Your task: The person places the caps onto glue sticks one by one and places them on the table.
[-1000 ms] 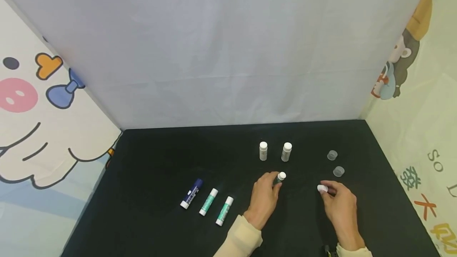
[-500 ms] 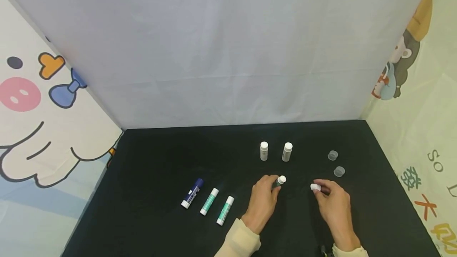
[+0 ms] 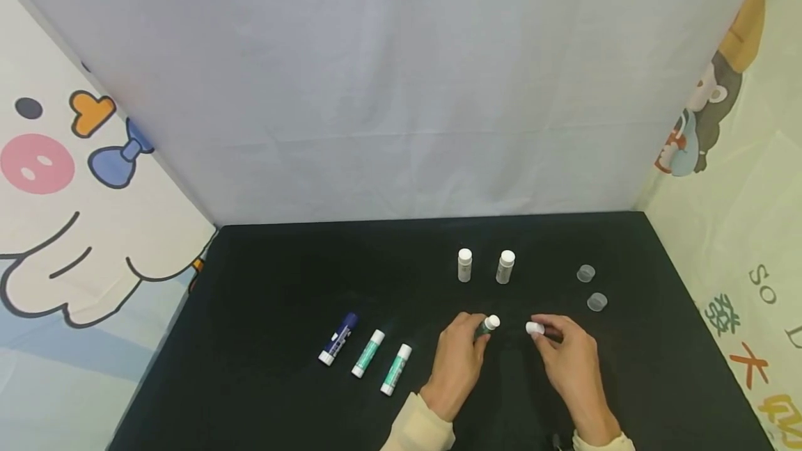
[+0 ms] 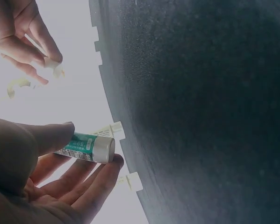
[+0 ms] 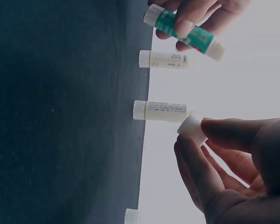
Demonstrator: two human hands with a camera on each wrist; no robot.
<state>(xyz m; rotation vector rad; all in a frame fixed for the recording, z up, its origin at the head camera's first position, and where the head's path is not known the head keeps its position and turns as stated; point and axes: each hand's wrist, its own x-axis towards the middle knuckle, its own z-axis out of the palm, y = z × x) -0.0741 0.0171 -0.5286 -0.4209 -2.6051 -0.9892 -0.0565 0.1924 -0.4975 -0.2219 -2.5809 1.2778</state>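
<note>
My left hand (image 3: 452, 362) grips a green glue stick (image 4: 86, 145) with white ends, tilted above the black table. Its green label shows between thumb and fingers in both wrist views. To the right, my right hand (image 3: 571, 360) pinches a small white cap (image 5: 192, 130) between thumb and fingertips. The cap is level with the stick's upper end in the head view, a short gap apart from it. Beyond the hands, two white glue sticks stand upright, the left one (image 3: 464, 266) near the right one (image 3: 505, 268).
Left of the hands lie a blue glue stick (image 3: 338, 339) and two green-labelled glue sticks, one (image 3: 367, 353) beside the other (image 3: 396, 370). Two clear caps, one farther (image 3: 585, 273) and one nearer (image 3: 597, 302), sit at the right. A pale cloth wall (image 3: 401, 89) borders the black table (image 3: 282, 270).
My right hand has moved left with the white cap, closer to my left hand. My left hand has lowered slightly toward me, still gripping the green glue stick.
</note>
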